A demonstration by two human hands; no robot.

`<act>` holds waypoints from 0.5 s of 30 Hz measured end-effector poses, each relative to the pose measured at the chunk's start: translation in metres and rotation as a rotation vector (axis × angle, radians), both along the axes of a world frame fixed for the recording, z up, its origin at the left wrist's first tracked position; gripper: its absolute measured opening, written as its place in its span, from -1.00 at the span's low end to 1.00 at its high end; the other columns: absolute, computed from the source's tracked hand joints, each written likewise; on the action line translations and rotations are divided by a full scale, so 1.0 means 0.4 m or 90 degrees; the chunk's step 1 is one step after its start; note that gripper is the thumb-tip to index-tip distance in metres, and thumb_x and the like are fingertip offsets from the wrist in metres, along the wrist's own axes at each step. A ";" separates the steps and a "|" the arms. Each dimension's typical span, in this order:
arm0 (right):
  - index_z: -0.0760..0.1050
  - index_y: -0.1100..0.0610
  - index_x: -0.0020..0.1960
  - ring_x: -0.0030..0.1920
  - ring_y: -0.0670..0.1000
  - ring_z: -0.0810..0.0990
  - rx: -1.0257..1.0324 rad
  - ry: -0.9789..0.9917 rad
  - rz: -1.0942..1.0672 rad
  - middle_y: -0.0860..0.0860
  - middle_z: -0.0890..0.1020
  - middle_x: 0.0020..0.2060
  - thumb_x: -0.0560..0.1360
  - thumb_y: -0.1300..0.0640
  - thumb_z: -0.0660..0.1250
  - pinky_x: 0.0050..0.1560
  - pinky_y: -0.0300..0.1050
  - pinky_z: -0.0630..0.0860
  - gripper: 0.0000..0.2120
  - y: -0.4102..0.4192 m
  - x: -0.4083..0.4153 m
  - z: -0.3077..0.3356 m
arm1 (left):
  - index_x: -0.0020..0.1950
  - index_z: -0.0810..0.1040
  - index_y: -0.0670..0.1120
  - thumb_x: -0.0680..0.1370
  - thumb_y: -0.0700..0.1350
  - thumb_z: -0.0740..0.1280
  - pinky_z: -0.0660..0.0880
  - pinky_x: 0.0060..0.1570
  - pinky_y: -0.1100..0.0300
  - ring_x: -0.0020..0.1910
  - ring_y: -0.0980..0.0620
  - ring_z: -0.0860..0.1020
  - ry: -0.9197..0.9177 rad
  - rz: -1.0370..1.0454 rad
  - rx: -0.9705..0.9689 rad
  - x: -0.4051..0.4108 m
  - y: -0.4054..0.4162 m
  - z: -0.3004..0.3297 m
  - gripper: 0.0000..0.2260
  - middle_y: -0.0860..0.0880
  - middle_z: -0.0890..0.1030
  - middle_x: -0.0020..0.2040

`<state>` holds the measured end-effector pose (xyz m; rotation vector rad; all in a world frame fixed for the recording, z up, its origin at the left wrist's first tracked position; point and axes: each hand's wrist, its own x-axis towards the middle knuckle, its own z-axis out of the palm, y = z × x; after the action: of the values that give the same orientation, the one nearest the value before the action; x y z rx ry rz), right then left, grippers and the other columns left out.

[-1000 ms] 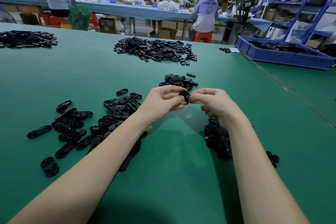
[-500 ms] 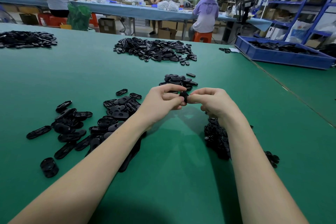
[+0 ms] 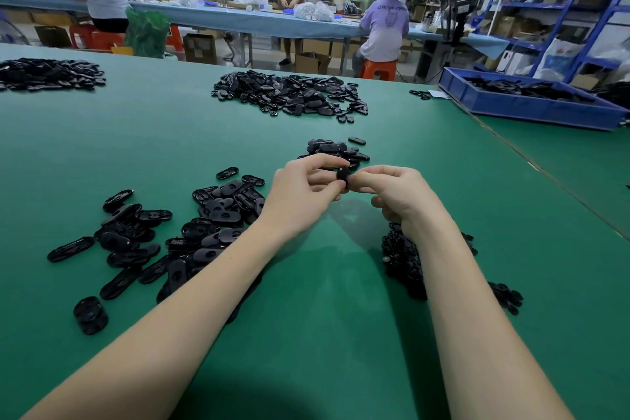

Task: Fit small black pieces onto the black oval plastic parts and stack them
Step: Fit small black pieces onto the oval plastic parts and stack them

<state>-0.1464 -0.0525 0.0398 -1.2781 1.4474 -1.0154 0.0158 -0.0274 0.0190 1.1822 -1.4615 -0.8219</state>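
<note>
Fitting step underway: left hand (image 3: 304, 188) and right hand (image 3: 395, 194) both pinched one black oval part (image 3: 343, 176); stacking probably came next.

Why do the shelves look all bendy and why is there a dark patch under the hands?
Head view: the wide-angle lens curves things near the edges, so the blue shelves lean. Head view: ceiling lights cast a soft shadow on the green table below the left hand and right hand.
</note>
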 end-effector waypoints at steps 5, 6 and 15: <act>0.71 0.02 -0.09 -0.44 -0.10 0.37 -0.002 0.031 0.024 -0.15 0.69 -0.27 0.33 -0.09 0.63 -0.53 -0.30 0.22 -0.74 0.005 -0.023 -0.005 | 0.12 0.61 -0.20 0.58 -0.37 0.35 0.63 -0.04 0.25 -0.09 -0.03 0.73 0.173 -0.080 0.105 0.006 0.004 0.015 -0.84 -0.23 0.72 -0.04; 0.71 0.01 -0.09 -0.43 -0.10 0.38 0.005 0.020 0.037 -0.14 0.68 -0.26 0.33 -0.10 0.63 -0.54 -0.31 0.21 -0.74 0.006 -0.026 -0.007 | 0.12 0.61 -0.22 0.58 -0.37 0.35 0.63 -0.06 0.27 -0.07 -0.06 0.73 0.204 -0.091 0.130 0.006 0.005 0.017 -0.85 -0.25 0.72 -0.01; 0.63 -0.11 -0.25 -0.50 -0.16 0.36 -0.016 0.071 0.118 -0.19 0.49 -0.49 0.33 -0.15 0.62 -0.56 -0.36 0.20 -0.79 0.007 -0.022 -0.012 | 0.05 0.59 -0.20 0.58 -0.31 0.38 0.64 -0.09 0.23 -0.07 -0.07 0.72 0.194 -0.097 0.198 0.024 0.005 0.016 -0.93 -0.23 0.72 -0.02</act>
<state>-0.1551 -0.0498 0.0350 -1.4776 1.3725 -0.8527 0.0255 -0.0252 0.0256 1.1193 -1.2092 -1.3118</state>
